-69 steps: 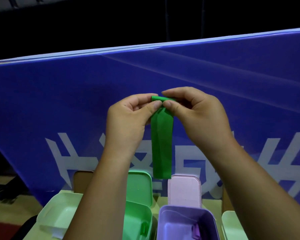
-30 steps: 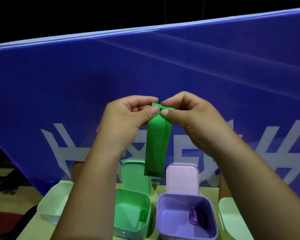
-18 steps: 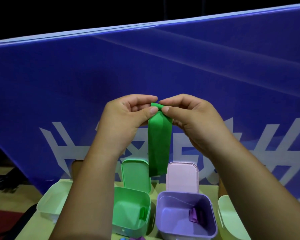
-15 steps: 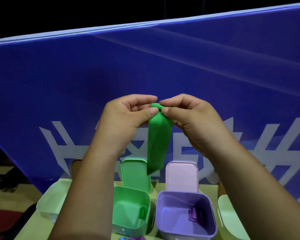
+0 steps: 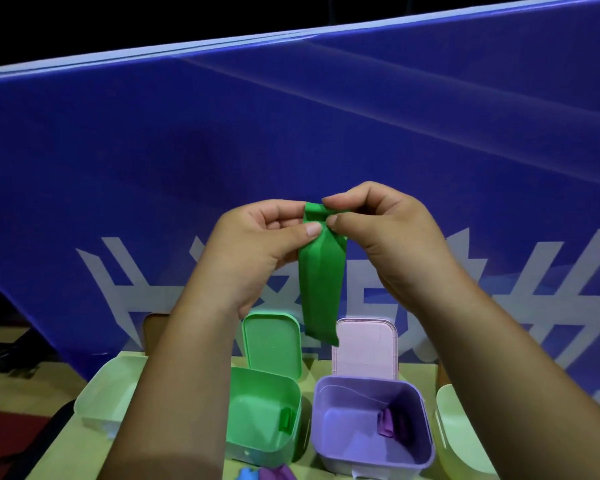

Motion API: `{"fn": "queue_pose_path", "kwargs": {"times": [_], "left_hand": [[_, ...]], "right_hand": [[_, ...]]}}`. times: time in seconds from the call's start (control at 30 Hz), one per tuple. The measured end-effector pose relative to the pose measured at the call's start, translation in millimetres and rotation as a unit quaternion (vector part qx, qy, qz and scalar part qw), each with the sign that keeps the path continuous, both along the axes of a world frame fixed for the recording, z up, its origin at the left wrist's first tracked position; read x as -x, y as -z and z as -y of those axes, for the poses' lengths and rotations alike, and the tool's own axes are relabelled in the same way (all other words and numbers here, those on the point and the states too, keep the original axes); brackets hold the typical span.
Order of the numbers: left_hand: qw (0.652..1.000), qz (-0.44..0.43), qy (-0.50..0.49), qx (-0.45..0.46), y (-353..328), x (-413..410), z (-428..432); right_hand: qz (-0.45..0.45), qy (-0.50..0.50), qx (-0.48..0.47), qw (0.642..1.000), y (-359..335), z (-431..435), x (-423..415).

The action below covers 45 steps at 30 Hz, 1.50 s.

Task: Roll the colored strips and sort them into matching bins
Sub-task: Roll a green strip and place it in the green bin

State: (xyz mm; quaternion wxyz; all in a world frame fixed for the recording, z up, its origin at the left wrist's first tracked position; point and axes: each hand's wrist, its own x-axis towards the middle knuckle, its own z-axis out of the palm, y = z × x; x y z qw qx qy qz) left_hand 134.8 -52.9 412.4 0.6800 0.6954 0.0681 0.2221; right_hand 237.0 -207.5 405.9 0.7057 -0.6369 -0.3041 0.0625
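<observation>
Rolling has advanced only slightly: left hand [image 5: 257,251] and right hand [image 5: 385,237] pinch the small coil atop the green strip [image 5: 321,282], whose marginally shorter tail dangles at 12 o'clock above the green bin [image 5: 253,410], so binning must wait.

The green strip [image 5: 321,282] at mid-frame is a thin, pliant sheet, smooth with a soft sheen and creased lengthwise; whether it is cloth or plastic cannot be told. The green bin [image 5: 264,414] and the purple bin [image 5: 371,441] along the bottom are smooth moulded plastic, faintly glossy on their inner walls. The pink lid [image 5: 364,348] looks matt. The pale bin at lower left [image 5: 108,396] and the pale bin at lower right [image 5: 458,431] are the same smooth plastic. The tabletop [image 5: 80,452] is matt and light wood-coloured. The blue banner [image 5: 291,133] across the upper frame is glossy, catching pale streaks of light.
</observation>
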Motion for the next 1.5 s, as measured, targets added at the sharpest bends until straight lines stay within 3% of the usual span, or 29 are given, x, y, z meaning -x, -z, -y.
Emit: {"fn": "queue_pose_path", "kwargs": {"times": [0.23,0.5,0.77,0.97,1.23,1.5], "left_hand": [[1.0,-0.005,0.001,0.01,0.7,-1.0,-0.8],[1.0,0.01,-0.012,0.026,1.2,-2.2,5.9],[0.999,0.02,-0.043,-0.016,5.5,-7.5,2.1],[0.999,0.018,-0.03,-0.002,5.6,-5.5,2.0],[0.999,0.019,-0.043,0.011,12.3,-5.9,2.6],[0.995,0.046,-0.078,-0.036,17.6,-6.2,1.0]], "right_hand": [[0.044,-0.002,0.009,0.999,-1.7,8.7,5.2],[0.033,-0.031,-0.018,0.999,3.9,7.4,7.0],[-0.052,-0.053,-0.01,0.997,12.7,3.1,-4.4],[0.004,-0.024,0.023,0.999,12.0,5.6,-2.6],[0.011,-0.005,0.013,1.0,17.2,0.9,-3.0],[-0.074,-0.038,-0.007,0.996,17.8,-0.9,2.9]]}}
